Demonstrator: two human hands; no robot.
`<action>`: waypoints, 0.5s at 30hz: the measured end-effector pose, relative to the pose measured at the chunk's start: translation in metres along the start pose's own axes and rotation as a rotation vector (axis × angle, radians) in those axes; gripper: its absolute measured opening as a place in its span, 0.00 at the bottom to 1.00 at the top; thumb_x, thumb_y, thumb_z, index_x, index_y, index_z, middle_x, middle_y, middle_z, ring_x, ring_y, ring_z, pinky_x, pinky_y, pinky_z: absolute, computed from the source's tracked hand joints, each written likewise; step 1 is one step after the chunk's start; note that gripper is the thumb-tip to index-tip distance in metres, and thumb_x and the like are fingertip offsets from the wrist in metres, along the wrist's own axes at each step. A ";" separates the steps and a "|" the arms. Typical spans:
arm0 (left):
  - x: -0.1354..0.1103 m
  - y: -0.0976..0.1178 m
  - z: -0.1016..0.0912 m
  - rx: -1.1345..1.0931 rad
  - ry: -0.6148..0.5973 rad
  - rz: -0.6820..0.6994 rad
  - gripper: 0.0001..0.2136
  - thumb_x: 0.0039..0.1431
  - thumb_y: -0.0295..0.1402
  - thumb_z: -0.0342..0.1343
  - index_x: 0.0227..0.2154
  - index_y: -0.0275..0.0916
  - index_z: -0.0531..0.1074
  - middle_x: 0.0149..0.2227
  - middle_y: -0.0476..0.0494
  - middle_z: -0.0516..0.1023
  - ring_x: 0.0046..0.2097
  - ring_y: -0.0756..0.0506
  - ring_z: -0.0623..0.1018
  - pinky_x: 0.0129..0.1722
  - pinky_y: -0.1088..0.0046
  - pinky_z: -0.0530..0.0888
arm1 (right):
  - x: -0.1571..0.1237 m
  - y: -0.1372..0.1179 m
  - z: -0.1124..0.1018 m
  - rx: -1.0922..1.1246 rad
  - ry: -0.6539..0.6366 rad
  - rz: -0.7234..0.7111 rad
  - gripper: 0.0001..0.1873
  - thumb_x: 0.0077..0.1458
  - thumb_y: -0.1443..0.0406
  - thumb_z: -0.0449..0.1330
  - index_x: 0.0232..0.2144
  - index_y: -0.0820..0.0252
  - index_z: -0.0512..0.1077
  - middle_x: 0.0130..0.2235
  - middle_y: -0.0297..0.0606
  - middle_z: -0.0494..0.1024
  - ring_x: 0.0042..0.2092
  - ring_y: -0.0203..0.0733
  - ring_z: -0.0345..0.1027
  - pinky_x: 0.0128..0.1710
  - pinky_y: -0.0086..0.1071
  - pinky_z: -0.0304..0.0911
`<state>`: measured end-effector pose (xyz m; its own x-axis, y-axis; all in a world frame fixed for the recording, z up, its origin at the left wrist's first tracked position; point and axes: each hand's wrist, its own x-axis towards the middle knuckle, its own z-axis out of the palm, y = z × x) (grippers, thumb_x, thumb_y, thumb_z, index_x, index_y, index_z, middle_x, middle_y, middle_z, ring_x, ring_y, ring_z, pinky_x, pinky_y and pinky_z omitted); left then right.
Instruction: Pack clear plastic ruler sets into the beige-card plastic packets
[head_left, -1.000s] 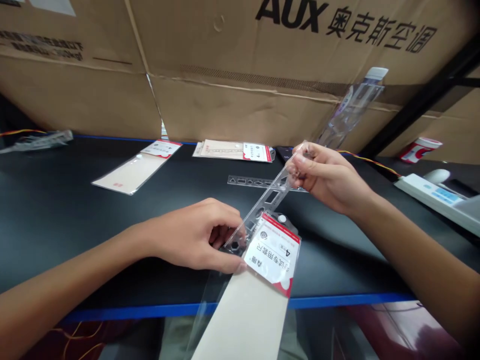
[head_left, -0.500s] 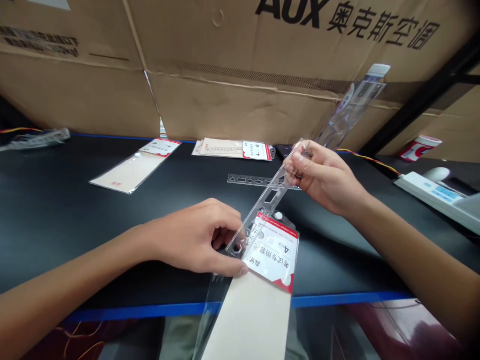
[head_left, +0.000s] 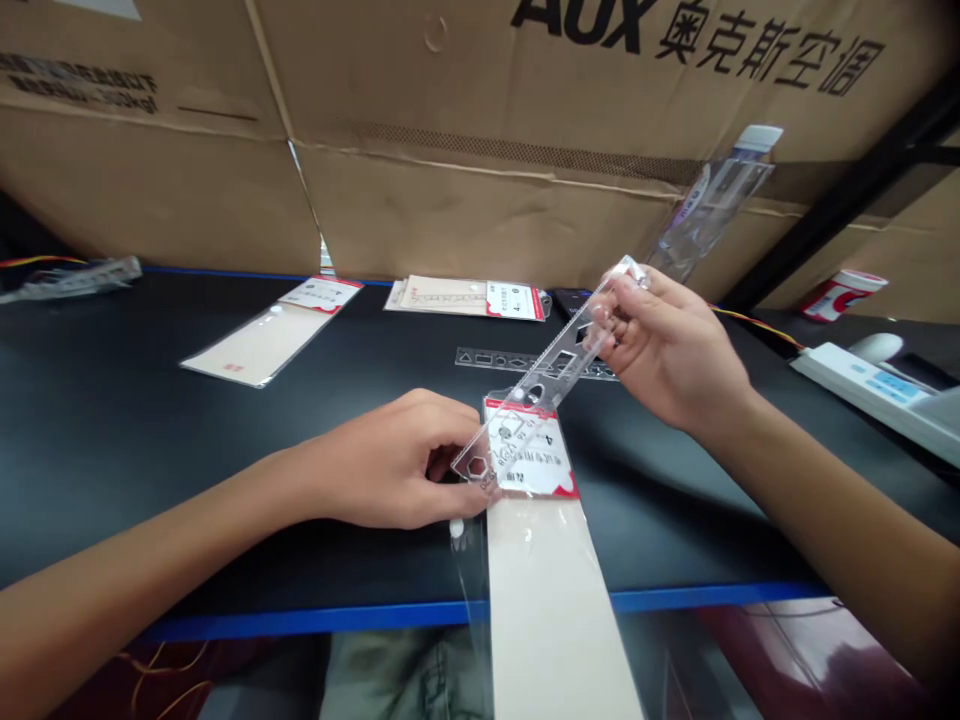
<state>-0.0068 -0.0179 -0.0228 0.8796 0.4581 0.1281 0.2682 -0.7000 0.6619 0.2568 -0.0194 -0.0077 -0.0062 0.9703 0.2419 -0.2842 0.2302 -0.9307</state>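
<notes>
My right hand (head_left: 664,345) pinches the far end of a clear plastic stencil ruler (head_left: 541,383) that slants down toward my left hand. My left hand (head_left: 394,465) is closed on the edge of a clear sleeve with a beige card and red-and-white label (head_left: 536,520), which lies on the black table and hangs over its near blue edge. The ruler's lower end lies over the sleeve's label end, beside my left fingertips.
A second clear stencil ruler (head_left: 517,361) lies flat behind the hands. Two more packaged cards (head_left: 262,335) (head_left: 469,297) rest farther back. Cardboard boxes (head_left: 480,130) wall the rear. An empty clear sleeve (head_left: 712,200) leans there. A white device (head_left: 870,385) sits right.
The sleeve with its card has swung from slanted to nearly straight toward me. My right hand has lifted the ruler slightly right and up; its lower end now lies over the label.
</notes>
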 end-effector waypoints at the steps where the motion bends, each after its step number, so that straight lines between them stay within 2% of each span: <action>1: 0.000 0.000 0.000 0.013 0.011 0.007 0.08 0.57 0.35 0.60 0.26 0.37 0.73 0.24 0.50 0.70 0.26 0.52 0.67 0.26 0.76 0.62 | 0.000 0.000 0.000 -0.002 0.007 -0.005 0.05 0.61 0.67 0.62 0.33 0.59 0.69 0.30 0.33 0.68 0.30 0.32 0.63 0.30 0.26 0.63; 7: 0.000 0.001 -0.003 0.069 0.139 -0.002 0.13 0.59 0.35 0.58 0.20 0.37 0.70 0.20 0.51 0.68 0.24 0.53 0.65 0.24 0.76 0.61 | -0.004 -0.008 0.003 -0.056 0.024 -0.086 0.04 0.60 0.67 0.62 0.32 0.57 0.70 0.30 0.32 0.67 0.28 0.32 0.60 0.28 0.28 0.61; 12: 0.000 0.004 -0.004 0.137 0.344 0.015 0.19 0.59 0.35 0.58 0.14 0.38 0.62 0.17 0.53 0.63 0.21 0.54 0.60 0.23 0.76 0.59 | -0.006 -0.021 0.013 -0.176 0.079 -0.292 0.02 0.59 0.65 0.61 0.32 0.54 0.72 0.28 0.34 0.64 0.28 0.36 0.59 0.28 0.32 0.60; 15: 0.000 0.007 -0.004 0.189 0.452 0.043 0.23 0.59 0.34 0.58 0.12 0.38 0.56 0.15 0.54 0.57 0.20 0.54 0.56 0.21 0.75 0.57 | -0.021 -0.028 0.011 -0.277 0.127 -0.394 0.00 0.60 0.62 0.60 0.35 0.50 0.71 0.29 0.34 0.63 0.28 0.37 0.59 0.29 0.34 0.61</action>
<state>-0.0063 -0.0208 -0.0153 0.6440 0.5890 0.4882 0.3386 -0.7917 0.5085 0.2548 -0.0474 0.0162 0.1719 0.8028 0.5709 0.0245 0.5759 -0.8172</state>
